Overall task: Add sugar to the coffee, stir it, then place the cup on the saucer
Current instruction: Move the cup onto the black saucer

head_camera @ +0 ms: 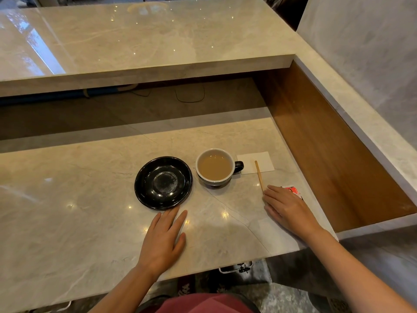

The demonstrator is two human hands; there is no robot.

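A dark cup (216, 167) with a white inside holds milky coffee and stands on the marble counter, handle to the right. An empty black saucer (163, 183) sits just left of it. A wooden stir stick (259, 175) lies right of the cup, its far end on a white napkin (257, 161). A red and white sugar packet (293, 191) peeks out from under my right hand (286, 207), which lies flat over it, fingertips near the stick's end. My left hand (164, 238) rests flat on the counter, fingertips just below the saucer.
A raised marble shelf (144, 48) runs across the back, overhanging a dark recess with cables. A wooden side wall (334, 150) closes the counter on the right. The counter's front edge (158, 281) is close to my body.
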